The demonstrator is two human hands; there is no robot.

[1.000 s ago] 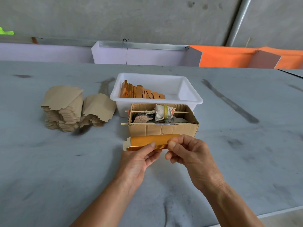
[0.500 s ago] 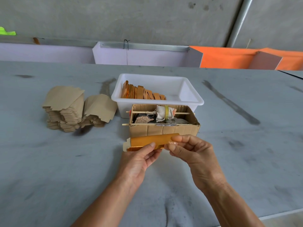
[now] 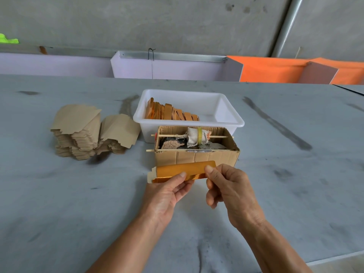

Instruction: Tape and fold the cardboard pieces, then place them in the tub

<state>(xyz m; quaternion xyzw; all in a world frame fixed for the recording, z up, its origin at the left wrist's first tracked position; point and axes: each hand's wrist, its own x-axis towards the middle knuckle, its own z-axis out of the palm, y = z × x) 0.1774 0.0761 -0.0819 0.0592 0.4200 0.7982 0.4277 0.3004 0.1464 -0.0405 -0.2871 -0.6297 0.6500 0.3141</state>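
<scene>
Piece: one shiny orange cardboard piece [image 3: 183, 171] is held up just above the surface [image 3: 59, 203], right in front of the brown box [image 3: 197, 156]. It looks folded flat, with a pale tab sticking out at its left end.
Left hand: the left hand [image 3: 167, 196] holds the piece from below. Its thumb lies flat on the front and the fingers are hidden behind. This grip likely keeps the fold pressed shut.
Right hand: the right hand [image 3: 230, 190] pinches the right end of the piece between thumb and curled fingers. That steadies the other end, so the piece does not spring open.
Tub: the white tub [image 3: 230, 120] sits just behind the box. A row of orange pieces [image 3: 171, 113] stands on edge in its left part. The right part has room, so the new one can probably go next in the row.
Box: the box is open on top. A thin stick [image 3: 218, 136] lies across it with a roll [image 3: 197, 135] on it, maybe tape, though that is hard to tell. It sits close so the hands can reach it fast.
Stack: plain brown pieces [image 3: 78, 133] wait in piles to the left, well apart from the hands.
Next: the piece looks nearly ready for the tub.
</scene>
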